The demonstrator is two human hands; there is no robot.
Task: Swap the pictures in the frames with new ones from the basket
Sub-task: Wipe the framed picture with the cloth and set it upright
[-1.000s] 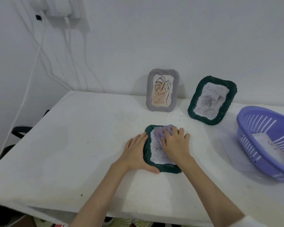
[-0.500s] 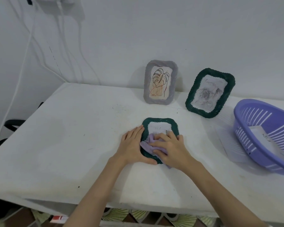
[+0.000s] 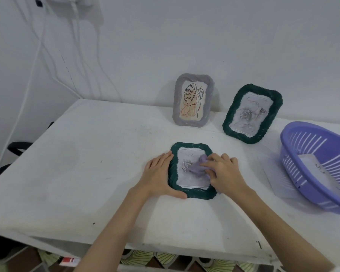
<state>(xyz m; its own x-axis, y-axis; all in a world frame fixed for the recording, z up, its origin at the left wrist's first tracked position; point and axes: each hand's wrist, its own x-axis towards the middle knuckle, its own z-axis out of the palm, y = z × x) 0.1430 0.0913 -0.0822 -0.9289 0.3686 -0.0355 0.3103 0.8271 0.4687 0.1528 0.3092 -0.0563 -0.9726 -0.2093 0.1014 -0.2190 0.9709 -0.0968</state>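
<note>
Head camera looked down at my two hands on the white table (image 3: 82,173). My left hand (image 3: 159,174) lay flat with straight fingers against the left edge of the dark green frame (image 3: 192,192), which lay face up near the middle of the table; the thumb reached along the frame's near edge. My right hand (image 3: 223,172) was at 3 o'clock of that frame, its fingers curled over a small lilac cloth (image 3: 197,167) and pressing it on the rose picture (image 3: 186,166) inside. The wrist covered the right border of the frame.

At 12 o'clock from my hands a grey frame (image 3: 193,100) with a leaf drawing stood upright at the wall. At about 1 o'clock a second green frame (image 3: 252,113) with a rose drawing stood tilted to the right. At 3 o'clock, well apart, was the purple basket (image 3: 302,154) with a white sheet (image 3: 320,169) inside. White cables (image 3: 28,79) hung down the wall at 10 o'clock.
</note>
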